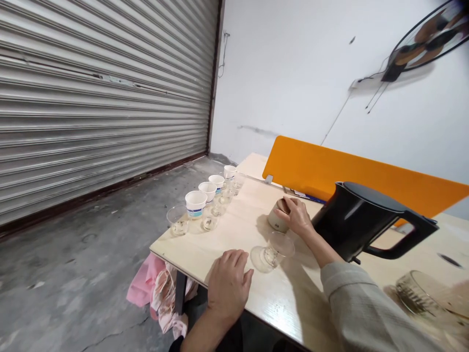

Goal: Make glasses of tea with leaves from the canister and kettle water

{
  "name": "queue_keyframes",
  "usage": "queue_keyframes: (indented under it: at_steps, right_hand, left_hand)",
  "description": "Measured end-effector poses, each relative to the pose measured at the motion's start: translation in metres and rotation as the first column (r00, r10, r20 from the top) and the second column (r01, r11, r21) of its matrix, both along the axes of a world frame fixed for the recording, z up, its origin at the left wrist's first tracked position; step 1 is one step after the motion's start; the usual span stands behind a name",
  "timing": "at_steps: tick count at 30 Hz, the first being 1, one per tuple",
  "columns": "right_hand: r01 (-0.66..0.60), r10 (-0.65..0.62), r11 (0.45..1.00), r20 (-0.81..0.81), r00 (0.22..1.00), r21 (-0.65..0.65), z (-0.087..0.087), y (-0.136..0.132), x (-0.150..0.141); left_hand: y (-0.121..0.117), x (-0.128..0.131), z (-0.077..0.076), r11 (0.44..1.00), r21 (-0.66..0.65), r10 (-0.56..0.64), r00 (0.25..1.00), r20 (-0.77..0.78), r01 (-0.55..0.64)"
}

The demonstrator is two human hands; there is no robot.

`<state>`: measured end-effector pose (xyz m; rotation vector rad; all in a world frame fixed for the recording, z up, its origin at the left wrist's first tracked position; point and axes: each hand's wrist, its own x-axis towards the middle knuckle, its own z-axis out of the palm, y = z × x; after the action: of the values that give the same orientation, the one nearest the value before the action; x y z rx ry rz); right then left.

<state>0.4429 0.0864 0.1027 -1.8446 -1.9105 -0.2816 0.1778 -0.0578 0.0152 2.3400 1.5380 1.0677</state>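
Observation:
My right hand (297, 215) reaches across the table with its fingers wrapped round the brown lid (282, 205) of a small beige jar (277, 222). Whether the lid is still seated on the jar is partly hidden by the fingers. On the table's front edge lies my left hand (229, 276), palm down, fingers stretched out and holding nothing. Between the two hands is a clear footed glass cup (281, 244). Just right of the jar, partly behind my forearm, stands a black electric kettle (351, 215).
Several white paper cups (196, 201) and clear glass cups (178, 226) line the left edge of the wooden table (245, 215). An orange divider (330, 171) runs along the back. A glass pot (421, 293) sits at right. Pink cloth (148, 278) lies below the table.

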Motion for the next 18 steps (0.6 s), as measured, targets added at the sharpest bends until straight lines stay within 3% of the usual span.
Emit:
queue_keyframes:
  at_steps: [8,18]
  right_hand:
    - [0.012,-0.009,0.997,0.037,0.999,-0.071,-0.0027,0.0009,-0.004]
    - [-0.064,0.066,0.997,0.052,0.996,-0.049,-0.005,-0.0064,0.0015]
  left_hand:
    - [0.0019,0.0016,-0.0032,0.999,0.035,0.012,1.0,-0.021,-0.011]
    - [0.0016,0.0006,-0.0057,0.998,0.064,0.009,0.999,-0.032,-0.007]
